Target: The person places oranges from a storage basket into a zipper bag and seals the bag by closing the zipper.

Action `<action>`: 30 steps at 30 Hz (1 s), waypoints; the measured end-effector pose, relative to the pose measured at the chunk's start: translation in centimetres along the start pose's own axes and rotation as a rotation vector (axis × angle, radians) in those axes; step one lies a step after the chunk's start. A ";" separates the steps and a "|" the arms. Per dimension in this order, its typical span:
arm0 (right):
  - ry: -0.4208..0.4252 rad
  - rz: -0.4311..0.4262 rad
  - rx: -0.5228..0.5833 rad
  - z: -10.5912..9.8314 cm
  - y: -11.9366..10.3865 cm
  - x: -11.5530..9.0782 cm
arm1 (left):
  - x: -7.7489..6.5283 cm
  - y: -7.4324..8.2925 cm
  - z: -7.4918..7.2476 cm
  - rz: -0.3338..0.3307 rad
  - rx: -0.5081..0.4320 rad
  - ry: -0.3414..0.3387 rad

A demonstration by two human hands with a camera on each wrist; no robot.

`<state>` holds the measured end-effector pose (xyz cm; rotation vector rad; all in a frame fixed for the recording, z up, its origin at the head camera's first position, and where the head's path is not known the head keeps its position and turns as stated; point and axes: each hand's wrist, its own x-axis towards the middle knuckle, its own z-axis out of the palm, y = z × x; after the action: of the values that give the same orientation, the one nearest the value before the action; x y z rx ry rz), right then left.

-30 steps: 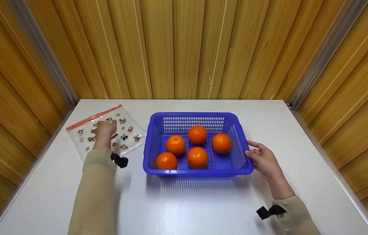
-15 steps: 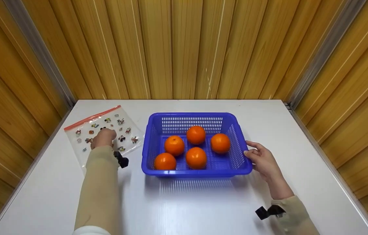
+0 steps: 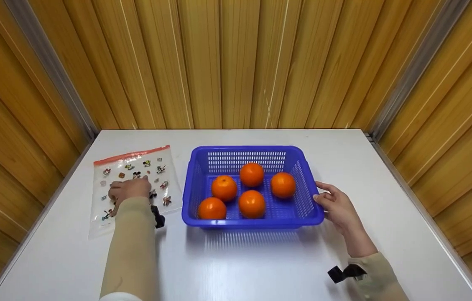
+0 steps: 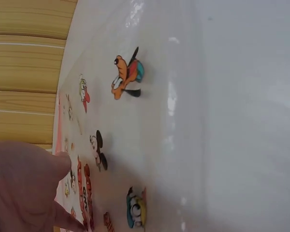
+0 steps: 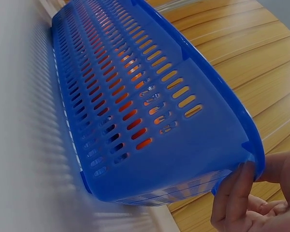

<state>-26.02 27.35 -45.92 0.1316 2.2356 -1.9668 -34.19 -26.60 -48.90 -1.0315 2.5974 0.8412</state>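
A clear zip bag (image 3: 97, 223) with a red seal strip and small cartoon character prints lies flat on the left of the table. My left hand (image 3: 130, 190) rests on the middle of it, fingers extended over the plastic; in the left wrist view its thumb and a finger (image 4: 70, 220) reach down to the printed surface. A blue slotted plastic basket (image 3: 252, 223) stands at the centre with several oranges (image 3: 252, 204) inside. At its right end my right hand (image 3: 340, 211) pinches the rim, thumb and fingers curled round the edge in the right wrist view.
The white table (image 3: 236, 271) has a back edge against wood-patterned panels (image 3: 240, 62), with more panels on both sides. Black camera mounts (image 3: 336, 274) sit on both wrists.
The bag has turned clockwise and shifted toward me under my left hand, which has moved from near its middle prints slightly nearer. My right hand keeps its hold on the basket.
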 end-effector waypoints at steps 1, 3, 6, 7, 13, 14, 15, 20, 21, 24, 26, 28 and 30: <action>0.001 0.000 0.002 0.0 0.0 0.0 | 0.1 -0.1 0.2 -0.047 -0.071 0.026; -0.001 -0.002 0.002 0.0 0.0 0.0 | 0.2 -0.2 0.5 -0.065 -0.063 0.049; -0.001 -0.002 -0.007 0.0 0.0 0.1 | 0.5 -0.3 0.6 -0.047 -0.027 0.052; 0.001 0.000 -0.008 0.0 0.0 0.1 | 0.5 -0.3 0.5 -0.036 -0.017 0.043; -0.005 0.007 -0.009 -0.2 0.3 0.2 | 0.4 -1.2 -0.4 0.044 0.024 -0.007; -0.009 0.006 -0.008 -0.2 0.3 0.2 | 0.3 -1.3 -0.6 0.057 0.033 -0.011; -0.011 0.005 -0.006 -0.2 0.3 0.3 | 0.0 -1.5 -0.8 0.067 0.042 -0.017; -0.006 0.002 -0.006 -0.3 0.4 0.2 | -1.1 -1.7 -1.9 0.091 0.071 -0.056; -0.005 0.002 -0.007 -0.3 0.4 0.2 | -1.3 -1.7 -2.1 0.088 0.070 -0.066; -0.008 -0.002 -0.008 -0.2 0.4 0.1 | -1.7 -2.0 -2.7 0.155 0.100 -0.089; -0.011 -0.006 -0.007 -0.2 0.3 0.1 | -1.7 -2.3 -3.0 0.243 0.155 -0.098; -0.013 -0.011 -0.006 -0.2 0.4 0.1 | -1.5 -2.6 -3.3 0.323 0.210 -0.108; -0.015 -0.012 -0.002 -0.2 0.4 0.1 | -1.2 -2.7 -3.6 0.363 0.251 -0.125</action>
<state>-26.10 27.59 -46.32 0.1023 2.2346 -1.9645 -31.47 -29.61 -46.70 -0.4335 2.7305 0.6036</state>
